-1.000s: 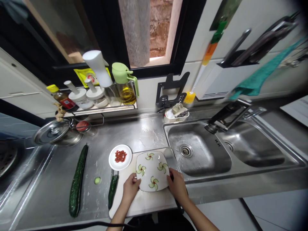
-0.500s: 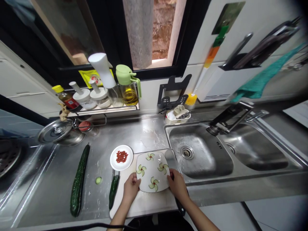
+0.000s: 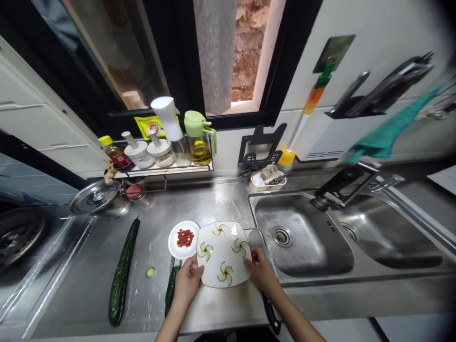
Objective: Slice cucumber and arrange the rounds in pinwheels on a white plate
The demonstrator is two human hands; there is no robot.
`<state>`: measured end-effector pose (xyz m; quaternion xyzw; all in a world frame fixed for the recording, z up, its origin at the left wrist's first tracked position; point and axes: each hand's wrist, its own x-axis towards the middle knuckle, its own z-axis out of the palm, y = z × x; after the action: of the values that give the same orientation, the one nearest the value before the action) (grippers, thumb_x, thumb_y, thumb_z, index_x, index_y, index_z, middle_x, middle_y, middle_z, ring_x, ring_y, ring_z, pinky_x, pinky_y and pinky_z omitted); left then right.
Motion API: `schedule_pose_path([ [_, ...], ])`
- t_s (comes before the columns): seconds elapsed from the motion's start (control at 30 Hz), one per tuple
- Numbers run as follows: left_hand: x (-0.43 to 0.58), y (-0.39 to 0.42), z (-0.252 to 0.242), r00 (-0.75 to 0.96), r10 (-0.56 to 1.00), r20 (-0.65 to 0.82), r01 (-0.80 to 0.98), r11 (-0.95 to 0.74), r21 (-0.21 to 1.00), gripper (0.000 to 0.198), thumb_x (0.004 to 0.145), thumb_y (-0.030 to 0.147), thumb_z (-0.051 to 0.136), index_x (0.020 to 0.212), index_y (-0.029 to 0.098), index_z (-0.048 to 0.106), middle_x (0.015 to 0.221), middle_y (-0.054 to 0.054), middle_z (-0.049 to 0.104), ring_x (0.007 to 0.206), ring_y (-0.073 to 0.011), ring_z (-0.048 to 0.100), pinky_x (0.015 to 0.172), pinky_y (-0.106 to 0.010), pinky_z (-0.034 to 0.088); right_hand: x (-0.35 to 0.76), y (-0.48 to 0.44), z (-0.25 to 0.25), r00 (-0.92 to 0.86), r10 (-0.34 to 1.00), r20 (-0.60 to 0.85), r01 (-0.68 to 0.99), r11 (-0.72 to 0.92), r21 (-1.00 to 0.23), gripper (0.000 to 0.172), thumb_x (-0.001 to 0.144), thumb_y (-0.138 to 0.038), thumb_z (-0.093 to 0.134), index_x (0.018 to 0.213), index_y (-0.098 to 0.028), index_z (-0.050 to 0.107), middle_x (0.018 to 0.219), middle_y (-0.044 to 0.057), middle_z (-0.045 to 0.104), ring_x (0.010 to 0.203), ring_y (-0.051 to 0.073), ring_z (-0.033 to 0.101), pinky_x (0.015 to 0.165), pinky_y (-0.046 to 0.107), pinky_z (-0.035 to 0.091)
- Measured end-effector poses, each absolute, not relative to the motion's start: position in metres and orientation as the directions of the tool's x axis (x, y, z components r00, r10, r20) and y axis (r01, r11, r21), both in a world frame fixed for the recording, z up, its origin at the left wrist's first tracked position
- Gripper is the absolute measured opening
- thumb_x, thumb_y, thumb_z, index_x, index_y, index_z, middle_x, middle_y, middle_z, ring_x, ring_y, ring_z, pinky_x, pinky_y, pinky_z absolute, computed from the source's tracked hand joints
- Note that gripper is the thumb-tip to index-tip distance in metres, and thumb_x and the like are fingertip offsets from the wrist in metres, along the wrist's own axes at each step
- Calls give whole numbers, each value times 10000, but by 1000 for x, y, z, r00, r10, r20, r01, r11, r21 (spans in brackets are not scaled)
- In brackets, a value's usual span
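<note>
A white squarish plate is held between both my hands, over a pale cutting board. Pinwheels of thin cucumber slices with red centres lie on it. My left hand pinches the plate's left edge, thumb on top. At the opposite edge, my right hand grips it the same way. Beside my left hand are a cut length of cucumber and a small white dish of red pieces that look like goji berries. A knife with a black handle is partly hidden beneath my right arm.
On the steel counter lie a whole cucumber and a cucumber end slice. A double sink is at right. Behind stand a lidded pot, a condiment rack with an oil jug, and a scrubber tray.
My hands have shifted the plate slightly left, so its left edge now meets or overlaps the small dish in view. The camera view has also tilted a little.
</note>
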<state>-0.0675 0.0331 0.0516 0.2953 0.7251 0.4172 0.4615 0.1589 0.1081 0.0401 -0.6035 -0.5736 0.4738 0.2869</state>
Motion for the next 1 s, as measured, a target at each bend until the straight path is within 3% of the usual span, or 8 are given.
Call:
schedule_pose_path([
  [0.27,-73,32,65,-400,810,-429,15,474,880,379,640,477,616,868,175,585,546,82,387,436,-75,391,450,-206,359,147,108,47,-220,928,-300,161,-269,-950,309,682,-316,525,932,-241,360,845,39,610,753,215,614,618,335,479],
  [0.5,-72,35,73,-399,819,-413,8,454,891,377,648,465,625,879,168,596,544,80,411,427,-71,382,434,-200,337,142,107,53,-188,922,-338,122,-320,-940,360,679,-319,518,980,-245,334,936,72,612,869,256,616,654,364,493],
  [0.7,-71,34,74,-391,826,-407,-7,440,898,363,669,435,626,905,161,594,562,75,407,446,-68,387,441,-193,347,140,104,50,-214,933,-290,124,-268,-955,373,740,-271,469,1076,-241,311,1028,89,606,919,234,618,732,383,505],
  [0.9,-70,32,71,-389,831,-397,-16,425,905,368,681,432,626,925,158,600,572,74,391,458,-65,371,452,-190,349,140,102,57,-234,940,-248,244,-190,-951,449,797,-262,416,1237,-217,335,1065,95,620,965,247,611,721,386,503],
  [1.0,-70,31,69,-393,834,-388,-6,420,908,406,673,457,638,939,150,612,574,72,396,468,-65,369,453,-185,340,140,101,62,-239,918,-316,133,-291,-947,473,785,-287,439,1246,-224,357,1037,85,634,949,256,617,712,392,508],
])
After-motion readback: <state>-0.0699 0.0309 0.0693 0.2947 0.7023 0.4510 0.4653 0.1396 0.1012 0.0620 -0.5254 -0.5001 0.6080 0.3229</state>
